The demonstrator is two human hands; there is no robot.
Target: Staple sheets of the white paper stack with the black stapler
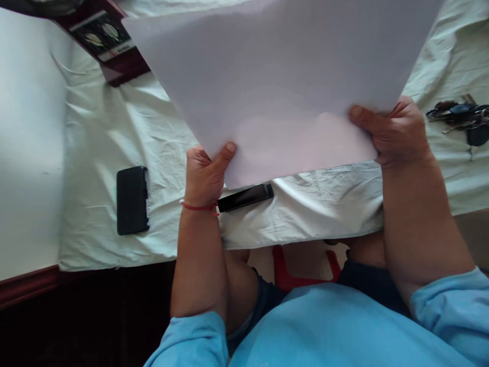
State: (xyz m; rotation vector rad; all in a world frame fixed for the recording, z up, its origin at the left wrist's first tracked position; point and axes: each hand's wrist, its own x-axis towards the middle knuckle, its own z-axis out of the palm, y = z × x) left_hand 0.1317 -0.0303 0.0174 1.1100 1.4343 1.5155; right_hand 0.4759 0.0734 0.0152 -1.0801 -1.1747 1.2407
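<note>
A large sheet of white paper [282, 76] is held up over the table, filling the upper middle of the view. My left hand [205, 173] pinches its lower left corner, thumb on top. My right hand [393, 132] grips its lower right edge, thumb lying across the sheet. A red thread circles my left wrist. Beneath the sheet lies a pale, wrinkled cloth [160, 127] covering the table. Much of the table behind the paper is hidden.
A black phone [132, 200] lies on the cloth to the left. A second dark phone [245, 197] sits just under the paper's lower edge. A bunch of keys [460, 120] rests at the right. A dark box [109, 43] stands at the back left.
</note>
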